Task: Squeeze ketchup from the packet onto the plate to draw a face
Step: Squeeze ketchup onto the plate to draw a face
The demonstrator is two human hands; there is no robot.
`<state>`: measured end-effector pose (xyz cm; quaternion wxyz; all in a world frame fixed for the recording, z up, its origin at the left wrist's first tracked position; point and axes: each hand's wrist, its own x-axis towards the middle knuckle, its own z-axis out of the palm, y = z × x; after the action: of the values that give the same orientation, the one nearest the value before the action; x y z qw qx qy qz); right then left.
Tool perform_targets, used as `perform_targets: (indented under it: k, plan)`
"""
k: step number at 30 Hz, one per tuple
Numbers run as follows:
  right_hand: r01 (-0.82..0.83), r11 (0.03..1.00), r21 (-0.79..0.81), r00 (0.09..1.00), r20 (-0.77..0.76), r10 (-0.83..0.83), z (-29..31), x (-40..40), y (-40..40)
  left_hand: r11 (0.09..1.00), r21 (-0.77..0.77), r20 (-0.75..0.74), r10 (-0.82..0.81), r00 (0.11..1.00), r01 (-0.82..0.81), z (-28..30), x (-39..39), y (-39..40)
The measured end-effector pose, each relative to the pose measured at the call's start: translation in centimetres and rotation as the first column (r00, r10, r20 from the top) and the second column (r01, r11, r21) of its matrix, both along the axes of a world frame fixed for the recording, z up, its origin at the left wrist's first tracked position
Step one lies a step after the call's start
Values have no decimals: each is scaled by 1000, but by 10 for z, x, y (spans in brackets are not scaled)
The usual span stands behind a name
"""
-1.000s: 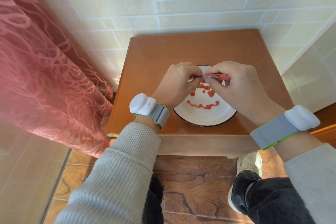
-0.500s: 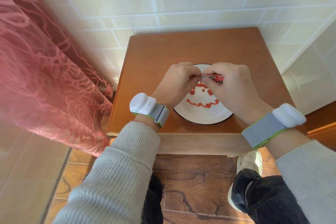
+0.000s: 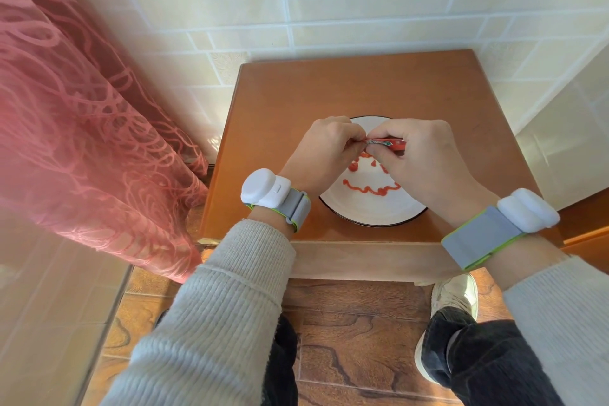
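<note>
A white plate (image 3: pixel 372 211) with a dark rim sits on the small wooden table (image 3: pixel 290 92). Ketchup on it forms a wavy mouth (image 3: pixel 370 188) and a few blobs above it, partly hidden by my fingers. Both hands hover over the plate's far half. My left hand (image 3: pixel 324 155) pinches the left end of the red ketchup packet (image 3: pixel 385 143). My right hand (image 3: pixel 425 161) grips the packet's right part between thumb and fingers. The packet lies level between the two hands.
A red patterned curtain (image 3: pixel 82 128) hangs at the left, close to the table's left edge. Tiled walls stand behind and to the right. My knees and one shoe (image 3: pixel 456 295) are below the table's front edge, on a wood-pattern floor.
Both hands stay pinched on the packet above the plate and have hardly shifted. The view has moved slightly.
</note>
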<state>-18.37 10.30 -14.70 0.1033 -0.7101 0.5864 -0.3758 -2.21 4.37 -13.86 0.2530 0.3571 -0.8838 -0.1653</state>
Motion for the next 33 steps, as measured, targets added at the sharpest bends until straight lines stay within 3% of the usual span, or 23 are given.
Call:
perform_targets:
  k: [7, 18, 33]
  plan:
    - [-15, 1000, 15, 999, -31, 15, -2, -3, 1, 1000, 1, 33, 23, 999, -23, -4, -2, 0]
    - [115, 993, 21, 992, -56, -114, 3, -5, 3, 998, 23, 61, 62, 996, -64, -5, 0, -3]
    - [97, 995, 22, 991, -96, -95, 0, -9, 2, 992, 45, 151, 109, 983, -117, -4, 1, 0]
